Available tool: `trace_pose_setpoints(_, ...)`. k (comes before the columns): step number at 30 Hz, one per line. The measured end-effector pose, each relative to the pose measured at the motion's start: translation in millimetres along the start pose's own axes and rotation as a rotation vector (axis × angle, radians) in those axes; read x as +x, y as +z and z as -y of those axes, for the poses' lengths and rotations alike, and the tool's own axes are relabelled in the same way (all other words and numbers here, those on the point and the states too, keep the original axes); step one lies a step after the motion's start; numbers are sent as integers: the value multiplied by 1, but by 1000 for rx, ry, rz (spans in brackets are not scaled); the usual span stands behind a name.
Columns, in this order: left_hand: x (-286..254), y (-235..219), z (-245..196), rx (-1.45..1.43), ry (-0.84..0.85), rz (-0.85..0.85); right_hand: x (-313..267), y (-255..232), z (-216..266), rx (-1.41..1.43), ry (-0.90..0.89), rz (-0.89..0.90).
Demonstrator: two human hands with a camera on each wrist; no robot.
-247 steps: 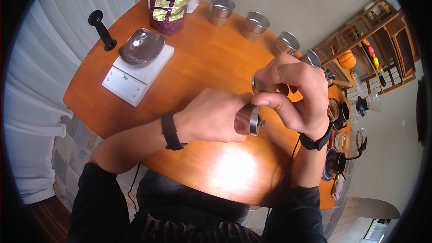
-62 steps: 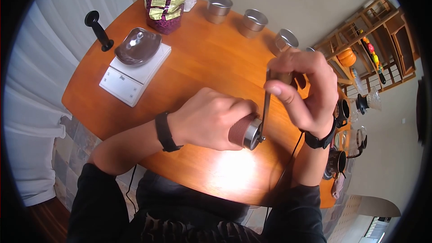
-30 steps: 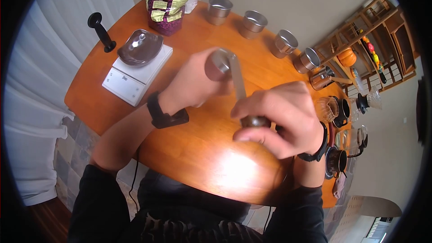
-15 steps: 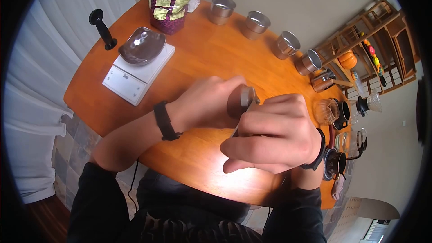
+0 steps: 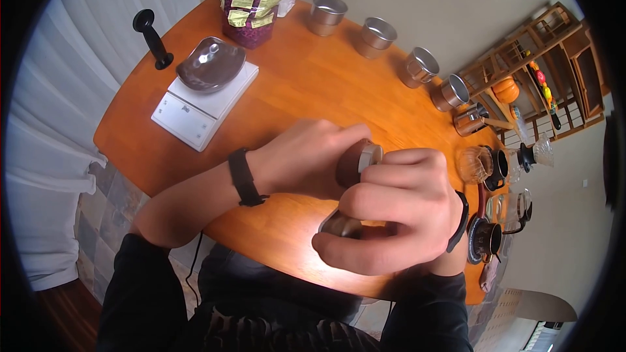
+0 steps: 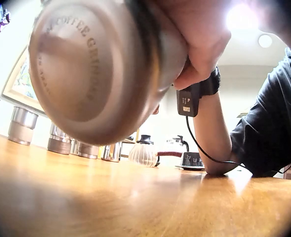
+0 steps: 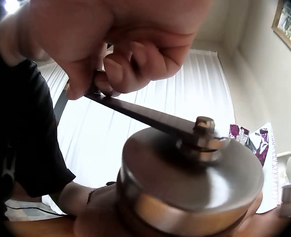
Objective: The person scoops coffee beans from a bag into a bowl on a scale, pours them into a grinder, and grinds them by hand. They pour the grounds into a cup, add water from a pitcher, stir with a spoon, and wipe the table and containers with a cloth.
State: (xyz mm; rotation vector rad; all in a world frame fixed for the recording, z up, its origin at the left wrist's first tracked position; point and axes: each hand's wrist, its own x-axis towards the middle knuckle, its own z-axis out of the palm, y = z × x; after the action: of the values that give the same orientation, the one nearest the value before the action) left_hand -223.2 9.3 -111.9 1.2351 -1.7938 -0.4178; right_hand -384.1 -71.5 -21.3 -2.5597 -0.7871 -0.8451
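My left hand (image 5: 310,156) grips the ribbed body of a manual coffee grinder (image 5: 352,164), held tilted above the table. In the left wrist view its round base (image 6: 74,64), lettered "coffee grinder", faces the camera. My right hand (image 5: 404,212) holds the knob (image 5: 343,226) of the crank, fingers curled round it. From the right wrist view, the flat crank arm (image 7: 145,116) runs from those fingers to the nut on the steel lid (image 7: 185,182). In the head view the right hand covers part of the grinder's top and the crank.
A dark glossy dish (image 5: 212,65) rests on a white scale (image 5: 186,120) at the left, beside a black upright handled tool (image 5: 154,40). A purple bag (image 5: 257,10) stands behind. Several metal cups (image 5: 378,36) line the far edge; a glass server (image 5: 474,164) and a dark cup (image 5: 487,238) stand right.
The crank has swung round, and my right hand has come from beyond the grinder to its near side. The left hand raised and tipped the grinder a second ago, then lowered it again, still gripping it.
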Motion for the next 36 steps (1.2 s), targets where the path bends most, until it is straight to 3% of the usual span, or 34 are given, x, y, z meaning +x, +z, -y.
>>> trace_pose_setpoints(3, -3, 4, 1, 137, 65, 68, -3, -5, -10, -30, 23, -17)
trace_pose_setpoints(5, -1, 8, -7, -67, -13, 156, -7, -11, -21, -38, 19, -23)
trace_pose_setpoints(6, -2, 15, 2, -61, 173, 39, -10, -14, -27, -35, 13, -28)
trace_pose_setpoints(9, -6, 11, -5, 209, 203, 41, -19, -27, -48, -65, 82, -144)
trace_pose_setpoints(11, -5, 8, -7, 179, 242, -47, -25, -37, -58, -85, 202, -237)
trace_pose_setpoints(14, -3, 1, -13, 118, 198, -116, -37, -40, -62, -168, 478, -206)
trace_pose_setpoints(20, -2, -2, -6, 109, 233, -163, -33, -38, -60, -157, 461, -250)
trace_pose_setpoints(23, 0, -13, -8, 37, 273, -269, -38, -48, -60, -207, 527, -210)
trace_pose_setpoints(27, -1, -24, -8, 13, 98, -386, -34, -56, -51, -345, 618, -97)
trace_pose_setpoints(30, 5, -27, -7, -235, -56, -469, -33, -54, -49, -362, 584, -89)
trace_pose_setpoints(36, 2, -17, 2, -447, -146, -408, -34, -57, -45, -395, 578, -33)
